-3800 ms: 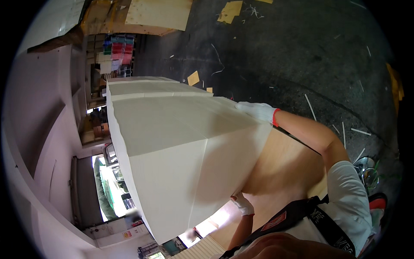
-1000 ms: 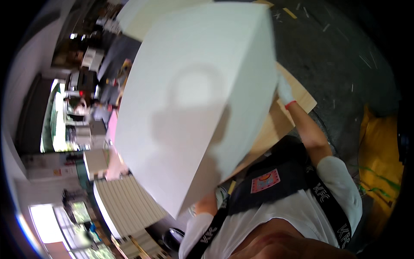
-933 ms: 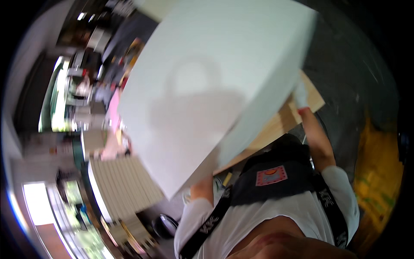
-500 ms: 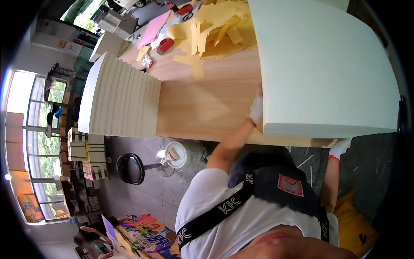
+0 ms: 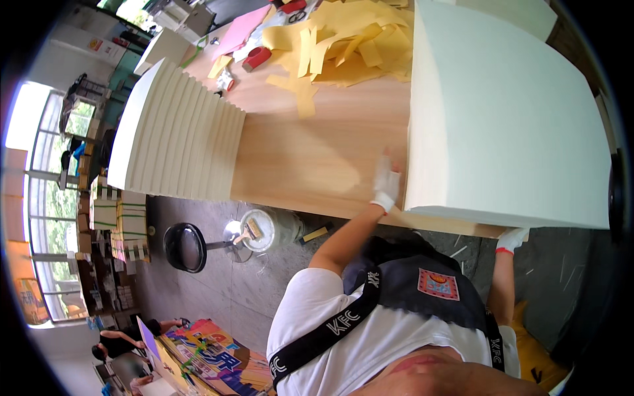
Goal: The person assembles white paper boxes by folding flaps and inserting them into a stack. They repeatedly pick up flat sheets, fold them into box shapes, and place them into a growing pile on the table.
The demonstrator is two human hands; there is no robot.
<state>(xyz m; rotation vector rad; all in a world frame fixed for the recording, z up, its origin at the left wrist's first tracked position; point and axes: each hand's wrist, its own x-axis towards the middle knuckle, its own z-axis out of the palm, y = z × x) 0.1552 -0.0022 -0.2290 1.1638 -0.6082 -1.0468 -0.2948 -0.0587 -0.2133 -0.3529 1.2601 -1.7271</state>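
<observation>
My left hand [image 5: 387,182], in a white glove with bare fingertips, is over the wooden table [image 5: 310,152], just left of a large smooth white block or stack [image 5: 508,119]. Its fingers are stretched out and partly blurred, with nothing visible in them. A narrow gap separates it from the block's left side. At the near right, my right hand [image 5: 512,239], also gloved in white, is at the table's near edge below the block. Its fingers are mostly hidden there, so their grip does not show.
Layered white boards [image 5: 178,132] are stacked at the table's left. Yellow paper pieces [image 5: 350,46], a red tape dispenser [image 5: 256,59] and a pink sheet [image 5: 244,30] lie farther back. On the floor are a white bucket [image 5: 271,231] with a brush and a black stool [image 5: 185,247].
My left hand has come away from the block's left side, moving slightly left and nearer. My right hand remains by the table's near edge. The whole view has shifted a little.
</observation>
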